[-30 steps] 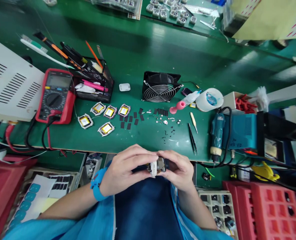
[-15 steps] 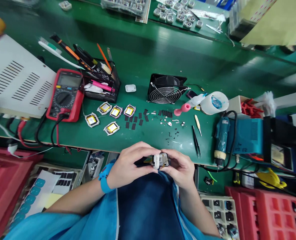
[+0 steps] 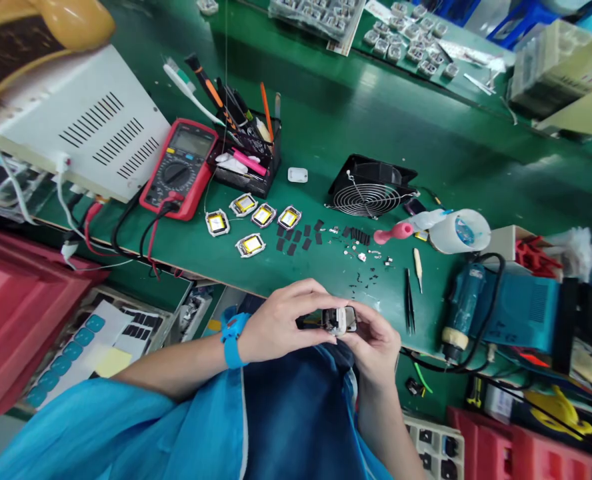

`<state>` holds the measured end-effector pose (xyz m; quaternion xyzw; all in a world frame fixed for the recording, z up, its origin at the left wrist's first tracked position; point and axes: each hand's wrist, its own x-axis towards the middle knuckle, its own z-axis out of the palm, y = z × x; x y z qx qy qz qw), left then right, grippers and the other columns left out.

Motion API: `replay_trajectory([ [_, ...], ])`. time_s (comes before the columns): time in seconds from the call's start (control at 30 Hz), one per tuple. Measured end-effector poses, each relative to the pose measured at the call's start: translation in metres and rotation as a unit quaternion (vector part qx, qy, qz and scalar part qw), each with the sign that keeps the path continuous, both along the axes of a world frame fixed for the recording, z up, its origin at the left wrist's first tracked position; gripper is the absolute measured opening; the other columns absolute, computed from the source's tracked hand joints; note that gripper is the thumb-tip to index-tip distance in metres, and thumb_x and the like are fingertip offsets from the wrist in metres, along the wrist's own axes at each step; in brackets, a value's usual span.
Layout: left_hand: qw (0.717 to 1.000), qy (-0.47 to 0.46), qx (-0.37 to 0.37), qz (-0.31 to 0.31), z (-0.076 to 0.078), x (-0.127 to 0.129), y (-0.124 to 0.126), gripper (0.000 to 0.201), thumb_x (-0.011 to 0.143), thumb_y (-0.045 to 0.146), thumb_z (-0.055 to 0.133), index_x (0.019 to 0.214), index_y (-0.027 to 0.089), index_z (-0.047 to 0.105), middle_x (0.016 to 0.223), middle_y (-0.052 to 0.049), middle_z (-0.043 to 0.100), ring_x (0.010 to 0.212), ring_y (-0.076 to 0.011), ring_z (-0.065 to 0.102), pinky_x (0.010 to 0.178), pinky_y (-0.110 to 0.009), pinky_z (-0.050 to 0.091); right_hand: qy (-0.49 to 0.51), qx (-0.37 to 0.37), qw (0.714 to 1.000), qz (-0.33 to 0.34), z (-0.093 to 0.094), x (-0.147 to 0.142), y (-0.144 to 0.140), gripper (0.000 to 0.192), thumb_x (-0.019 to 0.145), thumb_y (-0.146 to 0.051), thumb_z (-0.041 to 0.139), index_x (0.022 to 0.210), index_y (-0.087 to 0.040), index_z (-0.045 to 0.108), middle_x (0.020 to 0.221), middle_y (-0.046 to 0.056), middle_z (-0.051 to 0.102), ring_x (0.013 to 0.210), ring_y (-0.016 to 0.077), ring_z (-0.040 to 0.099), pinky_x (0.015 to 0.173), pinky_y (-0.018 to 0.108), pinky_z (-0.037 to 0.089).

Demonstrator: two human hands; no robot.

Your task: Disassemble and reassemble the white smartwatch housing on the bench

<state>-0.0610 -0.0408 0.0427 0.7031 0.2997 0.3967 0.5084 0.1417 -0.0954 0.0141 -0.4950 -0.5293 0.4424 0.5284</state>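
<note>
— While I look down over the edge of the green surface [image 3: 326, 127], what do my hands hold?

— I see the left hand [image 3: 281, 327] and right hand [image 3: 373, 343] pinching one small device [image 3: 340, 320] between fingertips, just off the near edge, above my lap. Its long axis runs left to right, its open face turned up.

— What's nearby?

— Tweezers [image 3: 409, 307] and small black parts [image 3: 296, 239] lie on the surface beyond my hands.

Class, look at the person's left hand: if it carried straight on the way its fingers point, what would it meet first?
The left hand points rightward, so it would probably first meet the small device it already pinches, then the right hand.
</note>
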Motion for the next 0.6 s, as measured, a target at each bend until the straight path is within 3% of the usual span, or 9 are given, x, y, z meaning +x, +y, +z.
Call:
replay_trajectory([
  [0.3, 0.999, 0.035, -0.02, 0.007, 0.001, 0.003, -0.004, 0.039, 0.094, 0.029, 0.073, 0.133, 0.026, 0.067, 0.107, -0.006, 0.065, 0.098, -0.0197, 0.066, 0.089, -0.034, 0.058, 0.079, -0.033, 0.996, -0.032, -0.013, -0.006, -0.002, 0.04, 0.077, -0.04, 0.089, 0.114, -0.028, 0.079, 0.093, 0.003, 0.081, 0.077, 0.0182, 0.076, 0.072, 0.028, 0.064],
  [0.6, 0.999, 0.035, -0.028, 0.012, 0.004, -0.001, 0.001, 0.037, 0.089, 0.021, 0.076, 0.124, 0.023, 0.068, 0.107, -0.005, 0.067, 0.098, -0.0197, 0.067, 0.091, -0.032, 0.057, 0.035, -0.019, 0.999, -0.035, -0.007, -0.011, 0.003, 0.04, 0.079, -0.046, 0.086, 0.112, -0.025, 0.077, 0.092, 0.006, 0.081, 0.078, 0.0208, 0.078, 0.072, 0.031, 0.065],
])
